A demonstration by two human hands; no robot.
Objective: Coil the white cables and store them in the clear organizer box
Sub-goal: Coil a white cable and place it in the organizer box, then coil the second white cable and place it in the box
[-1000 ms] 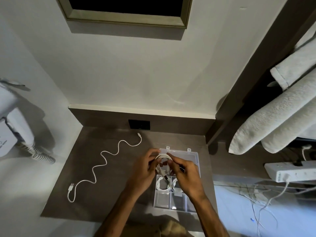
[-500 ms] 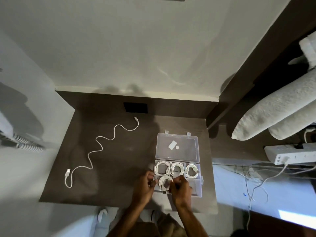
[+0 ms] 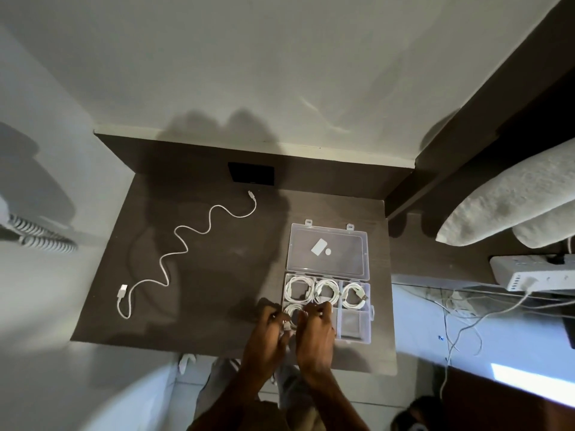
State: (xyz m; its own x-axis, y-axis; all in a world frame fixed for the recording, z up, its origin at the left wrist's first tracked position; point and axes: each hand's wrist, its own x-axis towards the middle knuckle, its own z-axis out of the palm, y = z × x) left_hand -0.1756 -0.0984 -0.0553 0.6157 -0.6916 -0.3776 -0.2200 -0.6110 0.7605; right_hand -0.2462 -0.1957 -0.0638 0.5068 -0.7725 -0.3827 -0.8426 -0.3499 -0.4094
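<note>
Item in hand: coiled cable (image 3: 291, 310), pressed by both hands' curled fingers (image 3: 317, 309) into the box's (image 3: 357, 332) near-left compartment; next I judge the loose cable (image 3: 186, 247) on the tabletop (image 3: 217, 290) needs fetching and coiling.

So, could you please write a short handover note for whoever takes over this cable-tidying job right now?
Left hand and right hand: both over the near-left compartment of the clear organizer box, pressing a coiled white cable into it; the grip itself is hard to make out.
Box: on the dark desk, lid open and laid flat away from the person.
Done: three coils fill the far row, one per compartment.
Left: seat this fourth coil, then coil the loose cable lying stretched out on the desk's left side and store it. The near-right compartment looks free.
</note>
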